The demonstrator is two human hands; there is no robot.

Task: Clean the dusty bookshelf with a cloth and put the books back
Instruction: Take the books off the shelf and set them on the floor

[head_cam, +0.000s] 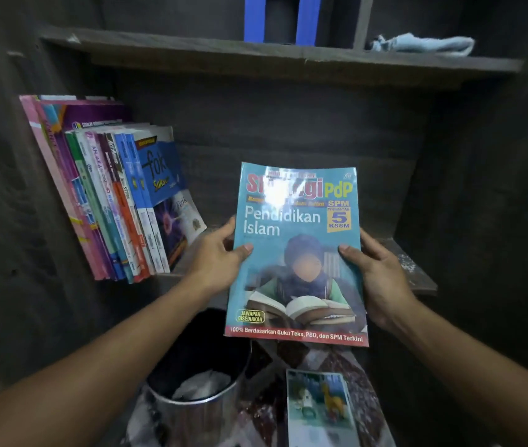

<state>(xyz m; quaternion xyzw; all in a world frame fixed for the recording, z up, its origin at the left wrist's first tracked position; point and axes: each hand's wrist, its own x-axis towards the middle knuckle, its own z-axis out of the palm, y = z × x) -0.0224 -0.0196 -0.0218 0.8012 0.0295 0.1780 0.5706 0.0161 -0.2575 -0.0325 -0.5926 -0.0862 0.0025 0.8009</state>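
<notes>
I hold a teal book titled "Pendidikan Islam" (298,253) upright with its cover facing me, in front of the dark wooden bookshelf (288,59). My left hand (220,253) grips its left edge, thumb on the cover. My right hand (375,272) grips its right edge the same way. A row of several books (111,201) leans at the left end of the middle shelf board (417,272). A light blue cloth (424,45) lies folded on the upper shelf at the right.
A black bin (198,375) with crumpled paper in it stands on the floor below the book. Another book (320,408) lies flat on the patterned floor to its right. Two blue spines (280,19) stand on the upper shelf. The shelf's side wall rises at the right.
</notes>
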